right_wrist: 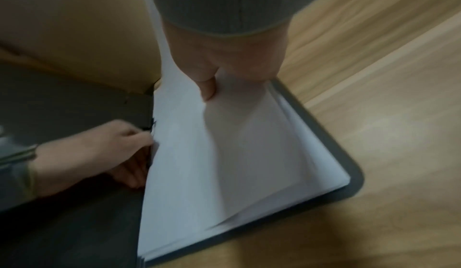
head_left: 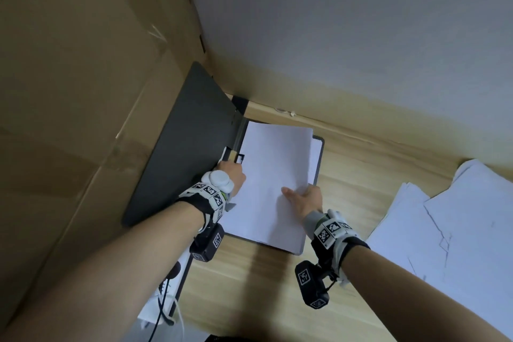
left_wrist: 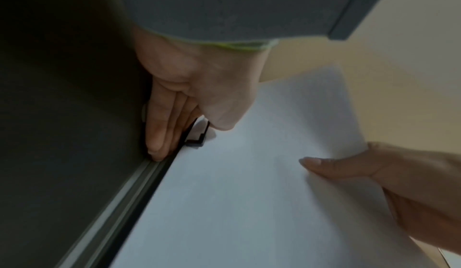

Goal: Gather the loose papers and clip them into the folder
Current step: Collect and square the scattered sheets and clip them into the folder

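head view: smooth white papers [head_left: 273, 186], matte grey folder [head_left: 183, 153]

Light wood desk [head_left: 361, 175] against a pale grey wall [head_left: 347, 22] — big cardboard panel [head_left: 69, 78] standing on the left. Dim, soft lighting; near-left corner possibly cables, too dark to tell.

The folder [head_left: 177, 147], centre left of the head view, is dark grey, with a black clip [head_left: 239, 159] at its spine. The papers [head_left: 272, 186] in it are plain white, as is the loose pile [head_left: 458, 230] at right. The table [head_left: 361, 175] is pale wood with a light grain. The cardboard [head_left: 69, 91] at upper left is brown. The wall [head_left: 361, 22] is pale grey. Both wrist bands [head_left: 333, 228] carry black-and-white square markers.
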Available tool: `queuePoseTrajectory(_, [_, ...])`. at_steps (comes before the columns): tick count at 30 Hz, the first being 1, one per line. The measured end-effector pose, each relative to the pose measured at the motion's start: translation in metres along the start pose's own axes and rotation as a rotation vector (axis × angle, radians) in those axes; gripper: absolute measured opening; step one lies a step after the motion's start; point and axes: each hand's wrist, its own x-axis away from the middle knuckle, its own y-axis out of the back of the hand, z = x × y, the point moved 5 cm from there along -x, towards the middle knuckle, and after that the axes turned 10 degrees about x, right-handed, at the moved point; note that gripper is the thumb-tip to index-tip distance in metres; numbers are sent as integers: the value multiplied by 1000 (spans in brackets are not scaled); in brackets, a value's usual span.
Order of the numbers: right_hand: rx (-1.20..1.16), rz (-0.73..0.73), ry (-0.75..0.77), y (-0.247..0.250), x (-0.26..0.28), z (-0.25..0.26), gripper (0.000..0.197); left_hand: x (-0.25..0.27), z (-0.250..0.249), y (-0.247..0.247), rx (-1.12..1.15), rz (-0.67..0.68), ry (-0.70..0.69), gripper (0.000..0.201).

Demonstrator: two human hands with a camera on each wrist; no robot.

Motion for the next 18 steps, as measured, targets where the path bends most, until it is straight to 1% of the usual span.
queuePoseTrajectory(1, [8,1,13,-3,1,3,27,-1,4,-2,-25,69,45,28])
queuePoseTrajectory(2, [7,-1,17,-5,-1,3,29,-1,7,0,-36,72,72,22])
queuePoseTrajectory(3, [5,-1,14,-6,-3,2,33,-1,6,1,-2,37,74,20])
queuePoseTrajectory(4, [-2,-1,10,-7,-4,1,36,2,4,4,13,-16,37,22])
queuePoseTrajectory(6, [-22,3,1,-3,-5,-5,38,4,0,7,57,-119,9,35])
queuePoseTrajectory(7, [-36,6,-2,2,-2,-8,36,5,-3,8,86,-156,4,39])
queuePoseTrajectory(8, [-43,15,1,4,-3,-11,30,7,-3,11,95,-157,5,41])
queuePoseTrajectory(10, [-58,6,23,14,-3,-18,15,6,-1,14,148,-125,41,42])
queuePoseTrajectory(11, [-81,-13,13,24,-2,-24,9,8,-1,15,133,-115,51,41])
queuePoseTrajectory(12, [-120,-37,-3,35,-3,-34,5,13,-4,18,94,-114,39,38])
queuePoseTrajectory(13, [-157,-53,-27,47,-2,-44,6,17,-8,19,86,-136,43,30])
queuePoseTrajectory(14, [-187,-72,-31,59,-3,-55,8,22,-13,21,54,-163,38,17])
queuePoseTrajectory(15, [-188,-90,-25,68,-6,-64,8,23,-15,22,53,-197,41,20])
queuePoseTrajectory(17, [-216,-133,-19,94,-3,-86,12,29,-33,22,40,-242,48,50])
queuePoseTrajectory(18, [-243,-144,-15,105,-4,-100,11,32,-43,22,26,-254,64,57])
